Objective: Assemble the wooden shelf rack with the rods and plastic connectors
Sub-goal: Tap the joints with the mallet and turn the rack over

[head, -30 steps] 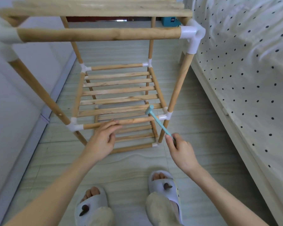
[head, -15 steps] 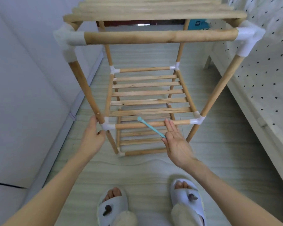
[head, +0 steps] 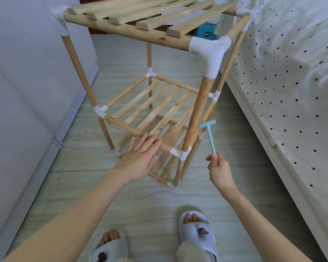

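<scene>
Left hand [head: 140, 159] flat on rack rod [head: 133, 130]; right hand [head: 219, 170] pinching upright hammer [head: 209, 136]

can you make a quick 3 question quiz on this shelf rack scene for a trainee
1. True or false: the right hand pinches the small blue hammer by the end of its handle.
2. The left hand rests with straight fingers on: A) the top slats, B) a middle-tier front rod, C) the floor.
3. Fill in: each wooden rod meets the others at a white plastic ____.

Key: 1 true; 2 B; 3 connector
</scene>
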### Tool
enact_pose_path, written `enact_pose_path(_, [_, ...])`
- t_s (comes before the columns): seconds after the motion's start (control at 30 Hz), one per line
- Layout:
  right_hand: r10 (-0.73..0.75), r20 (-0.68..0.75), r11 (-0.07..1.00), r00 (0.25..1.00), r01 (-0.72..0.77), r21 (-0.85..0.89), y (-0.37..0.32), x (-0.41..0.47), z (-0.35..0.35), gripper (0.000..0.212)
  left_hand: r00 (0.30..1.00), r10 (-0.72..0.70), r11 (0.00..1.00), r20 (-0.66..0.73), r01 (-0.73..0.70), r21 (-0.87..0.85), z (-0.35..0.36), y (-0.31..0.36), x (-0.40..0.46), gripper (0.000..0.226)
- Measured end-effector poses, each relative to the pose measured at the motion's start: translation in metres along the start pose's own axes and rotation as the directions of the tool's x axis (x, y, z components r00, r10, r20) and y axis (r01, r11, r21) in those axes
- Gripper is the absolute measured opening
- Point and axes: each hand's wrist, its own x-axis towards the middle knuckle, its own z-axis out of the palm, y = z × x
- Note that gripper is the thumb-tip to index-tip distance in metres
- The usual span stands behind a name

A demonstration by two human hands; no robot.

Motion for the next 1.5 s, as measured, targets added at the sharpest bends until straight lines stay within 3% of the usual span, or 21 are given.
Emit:
enact_pose_path(0.13, [0.226,0.03,0.949,0.974,-0.227,0.219,0.031,-0.036,-0.019,0.03,0.989,-0.147,0.98,-0.009,0.147,0.133,0.0,-0.007,0.025,0.05])
enact_pose_path(0.37, [0.25,0.089,0.849,0.964,-0.263,0.458,0.023,-0.045,-0.031,0.03,0.965,-0.252,0.868,-0.07,0.258,0.424,-0.003,0.013,0.035,0.051])
enact_pose_path(0.63, [0.258,0.091,0.848,0.962,-0.271,0.454,0.033,-0.046,-0.045,0.03,0.948,-0.24,0.882,-0.209,0.303,0.362,0.019,0.053,0.017,0.06])
enact_pose_path(0.73, [0.271,0.06,0.861,0.961,-0.27,0.43,0.03,-0.046,-0.055,0.03,0.961,-0.234,0.938,-0.15,0.264,0.227,0.022,0.044,0.014,0.059])
enact_pose_path(0.77, [0.279,-0.017,0.844,0.96,-0.237,0.481,0.03,-0.04,-0.059,0.03,0.965,-0.227,0.948,-0.129,0.249,0.198,0.023,0.041,0.014,0.059])
enact_pose_path(0.87, [0.43,-0.183,0.657,0.884,-0.167,0.736,0.021,-0.026,-0.064,0.032,0.97,-0.208,0.954,-0.124,0.229,0.193,0.022,0.039,0.017,0.056])
enact_pose_path(0.9, [0.438,-0.162,0.641,0.884,-0.182,0.745,0.02,-0.026,-0.059,0.033,0.971,-0.21,0.954,-0.117,0.23,0.192,0.021,0.039,0.018,0.054])
enact_pose_path(1.0, [0.31,0.148,0.775,0.939,-0.34,0.533,0.019,-0.035,-0.038,0.036,0.971,-0.219,0.957,-0.1,0.234,0.171,0.02,0.041,0.017,0.052])
enact_pose_path(1.03, [0.296,0.186,0.788,0.937,-0.349,0.506,0.018,-0.033,-0.039,0.036,0.971,-0.218,0.959,-0.096,0.231,0.163,0.019,0.04,0.016,0.052])
enact_pose_path(1.1, [0.349,0.036,0.732,0.937,-0.296,0.614,0.011,-0.025,-0.046,0.035,0.971,-0.22,0.961,-0.088,0.232,0.151,0.019,0.04,0.016,0.05])
enact_pose_path(1.17, [0.384,-0.098,0.752,0.918,-0.249,0.611,0.008,-0.023,-0.044,0.036,0.971,-0.219,0.962,-0.099,0.232,0.147,0.02,0.04,0.017,0.05])
enact_pose_path(1.23, [0.333,0.037,0.833,0.942,-0.313,0.457,0.007,-0.032,-0.031,0.036,0.97,-0.217,0.962,-0.111,0.231,0.142,0.021,0.04,0.016,0.052])
enact_pose_path(1.27, [0.334,0.097,0.821,0.937,-0.34,0.458,0.007,-0.035,-0.026,0.036,0.97,-0.217,0.963,-0.107,0.231,0.14,0.021,0.039,0.016,0.053])
enact_pose_path(1.37, [0.402,-0.042,0.753,0.915,-0.304,0.583,0.001,-0.031,-0.033,0.034,0.971,-0.222,0.963,-0.09,0.233,0.134,0.021,0.039,0.017,0.053])
enact_pose_path(1.5, [0.348,0.102,0.794,0.932,-0.351,0.496,0.003,-0.038,-0.026,0.032,0.971,-0.222,0.964,-0.089,0.233,0.128,0.02,0.04,0.018,0.052])
